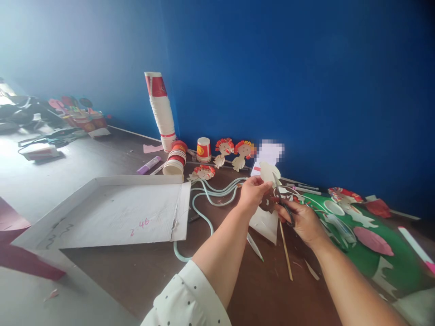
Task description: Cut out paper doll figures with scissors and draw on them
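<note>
My left hand [254,192] pinches a cream paper cutout [270,174] by its lower left edge. In my right hand [301,220] are dark-handled scissors [281,199], their blades pointing up and lying against the cutout's right part. Beneath both hands, a white piece of paper [265,225] rests on the brown table. A thin wooden stick [286,249] and a white pen [254,247] lie just below the hands. Behind them, paper figures with red fringed hair [243,154] lean against the blue wall.
A tall stack of paper cups [162,113] stands by the wall, near a single red cup [204,150]. A white box lid [115,217] lies at the left, beside a pale blue cable [204,203]. On the right, a green sheet [360,258] carries a pink oval [374,241] and scraps.
</note>
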Available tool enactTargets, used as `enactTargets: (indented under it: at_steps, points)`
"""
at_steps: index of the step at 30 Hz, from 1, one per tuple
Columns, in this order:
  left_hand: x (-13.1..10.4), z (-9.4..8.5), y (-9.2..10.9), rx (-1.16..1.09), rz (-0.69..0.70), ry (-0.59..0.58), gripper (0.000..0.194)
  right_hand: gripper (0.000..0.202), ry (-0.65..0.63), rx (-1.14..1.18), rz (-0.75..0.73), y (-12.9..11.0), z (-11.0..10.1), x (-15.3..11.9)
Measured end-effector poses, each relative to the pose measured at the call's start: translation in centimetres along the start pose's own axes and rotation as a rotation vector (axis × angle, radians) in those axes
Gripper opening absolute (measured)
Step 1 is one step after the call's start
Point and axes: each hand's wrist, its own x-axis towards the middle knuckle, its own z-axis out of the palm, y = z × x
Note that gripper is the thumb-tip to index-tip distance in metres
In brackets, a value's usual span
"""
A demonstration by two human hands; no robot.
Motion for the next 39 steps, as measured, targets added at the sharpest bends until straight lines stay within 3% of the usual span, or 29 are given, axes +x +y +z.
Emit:
enactTargets:
  at_steps: [14,24,39]
  points:
    - [-0.1,0.0,0.2,0.031,-0.007,0.003,0.03,0.04,0.019,-0.054,-0.002,-0.1,-0.1,-0.1]
    - [0.3,-0.2,-0.3,0.058,0.014,-0.011,0.033,0.041,-0.013,-0.106,-0.057,1.2,-0.5,0.3]
    - [0.3,-0.3,-0.3,0.103,0.036,-0.01,0.029,0.038,0.01,-0.096,-0.022,0.5,-0.3,0.2]
